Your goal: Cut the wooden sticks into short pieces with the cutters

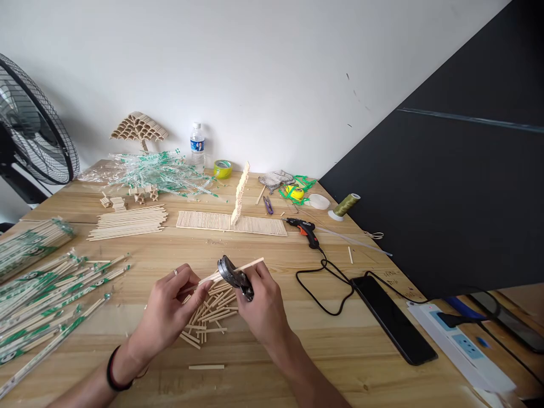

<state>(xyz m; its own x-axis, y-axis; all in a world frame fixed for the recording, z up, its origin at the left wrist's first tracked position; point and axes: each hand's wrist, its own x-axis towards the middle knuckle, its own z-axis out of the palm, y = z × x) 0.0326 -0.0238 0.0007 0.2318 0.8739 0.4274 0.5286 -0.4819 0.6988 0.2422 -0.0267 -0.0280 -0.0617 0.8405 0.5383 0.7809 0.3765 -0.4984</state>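
My left hand [174, 303] pinches thin wooden sticks [208, 279] near their left ends. My right hand [263, 300] is wrapped round a dark metal cutter [232, 275], whose jaws lie across the sticks; one stick sticks out to the right above that hand. Beneath both hands lies a loose pile of short cut sticks [212, 316]. One short piece [206, 367] lies apart, nearer the front edge. Farther back, a flat strip of joined sticks [204, 220] rests on the table, with an upright stick piece [240, 195] standing on it.
Long sticks [130, 221] and wrapped chopsticks [46, 289] lie at left. Behind are plastic wrappers [157, 173], a bottle [197, 147] and tape [222, 169]. A glue gun [304, 229], its cable, a phone [393, 317] and a power strip [463, 345] lie at right.
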